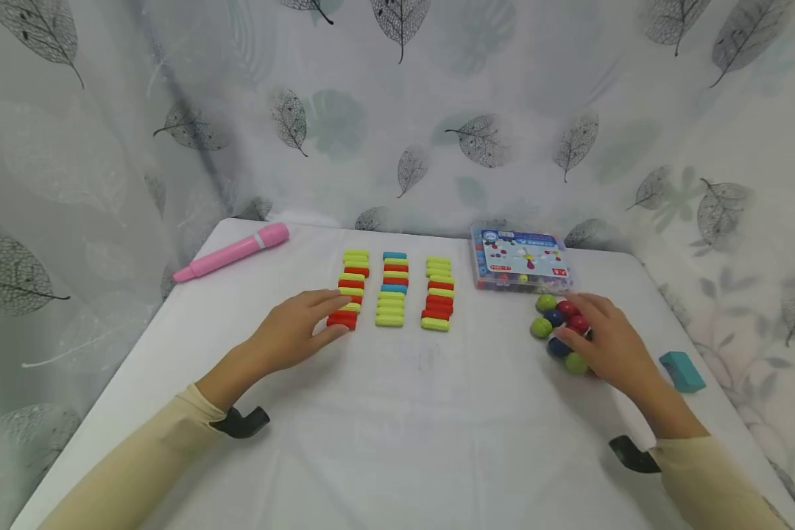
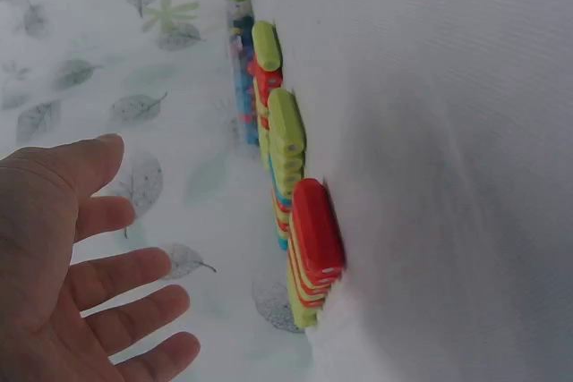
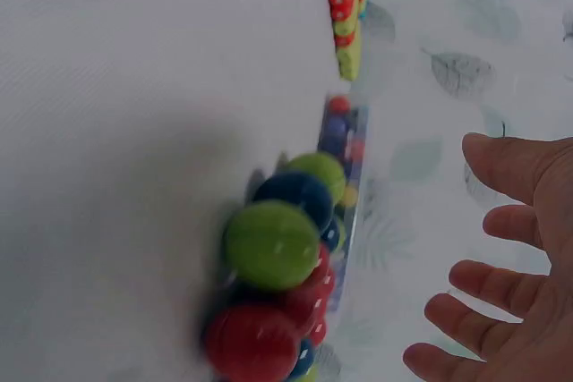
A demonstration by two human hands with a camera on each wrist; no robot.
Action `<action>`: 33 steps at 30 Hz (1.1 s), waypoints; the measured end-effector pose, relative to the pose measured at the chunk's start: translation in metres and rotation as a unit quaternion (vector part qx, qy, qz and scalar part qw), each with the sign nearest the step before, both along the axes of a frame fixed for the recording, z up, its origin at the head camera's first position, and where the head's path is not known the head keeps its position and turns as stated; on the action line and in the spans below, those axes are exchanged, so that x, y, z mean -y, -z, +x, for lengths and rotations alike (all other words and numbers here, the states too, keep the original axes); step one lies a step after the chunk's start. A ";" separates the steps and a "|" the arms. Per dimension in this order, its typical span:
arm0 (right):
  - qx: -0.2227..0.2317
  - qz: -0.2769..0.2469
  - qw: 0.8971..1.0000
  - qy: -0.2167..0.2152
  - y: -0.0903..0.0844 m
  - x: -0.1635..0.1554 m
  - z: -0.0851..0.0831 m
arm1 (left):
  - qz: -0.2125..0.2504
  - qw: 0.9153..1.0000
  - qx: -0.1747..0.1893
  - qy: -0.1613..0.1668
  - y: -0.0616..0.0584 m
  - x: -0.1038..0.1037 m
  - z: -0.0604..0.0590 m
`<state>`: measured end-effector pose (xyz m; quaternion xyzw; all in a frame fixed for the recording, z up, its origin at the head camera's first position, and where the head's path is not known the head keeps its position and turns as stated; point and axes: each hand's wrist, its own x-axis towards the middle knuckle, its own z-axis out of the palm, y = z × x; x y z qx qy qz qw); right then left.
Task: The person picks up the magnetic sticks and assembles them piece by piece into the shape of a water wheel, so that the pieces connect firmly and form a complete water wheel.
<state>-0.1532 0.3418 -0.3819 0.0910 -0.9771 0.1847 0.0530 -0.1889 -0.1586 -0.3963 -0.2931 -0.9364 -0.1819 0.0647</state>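
The left hand [image 1: 298, 331] has its fingers loose and apart, grasping nothing, beside the near end of the left row of blocks [image 1: 352, 284] on the counter [image 1: 424, 427], masking part of it; it seems not to touch. The right hand [image 1: 609, 346], also released, hides some of the balls [image 1: 553, 318], so their count is unclear. The right wrist view blurs the balls and cuts them off below. The box [image 1: 525, 259] lies behind them, its contents partly covered by a label.

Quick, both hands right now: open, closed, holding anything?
Left hand: open, holding nothing, near the leftmost column of sticks.
Right hand: open, holding nothing, near the colored balls.
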 end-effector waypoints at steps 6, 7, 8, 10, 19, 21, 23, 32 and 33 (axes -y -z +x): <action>0.057 0.005 0.996 0.070 0.018 -0.051 0.032 | 0.014 0.997 0.062 -0.036 0.012 0.011 0.005; 0.065 0.003 0.995 0.075 0.021 -0.056 0.036 | 0.018 0.997 0.070 -0.041 0.015 0.013 0.005; 0.072 -0.002 0.994 0.078 0.023 -0.060 0.039 | 0.024 0.996 0.078 -0.043 0.016 0.014 0.005; 0.085 -0.015 0.992 0.088 0.028 -0.066 0.045 | 0.035 0.994 0.093 -0.042 0.019 0.016 0.004; 0.144 -0.048 0.975 0.161 0.047 -0.066 0.048 | 0.063 0.989 0.128 -0.039 0.022 0.021 0.005; 0.152 -0.053 0.972 0.172 0.049 -0.065 0.048 | 0.061 0.989 0.129 -0.042 0.024 0.021 0.004; 0.156 -0.052 0.970 0.178 0.050 -0.063 0.047 | 0.059 0.989 0.130 -0.043 0.025 0.021 0.004; 0.146 -0.056 0.972 0.176 0.055 -0.054 0.038 | 0.079 0.984 0.145 -0.066 0.034 0.024 -0.003; 0.150 -0.064 0.970 0.183 0.056 -0.054 0.038 | 0.087 0.982 0.150 -0.071 0.036 0.025 -0.005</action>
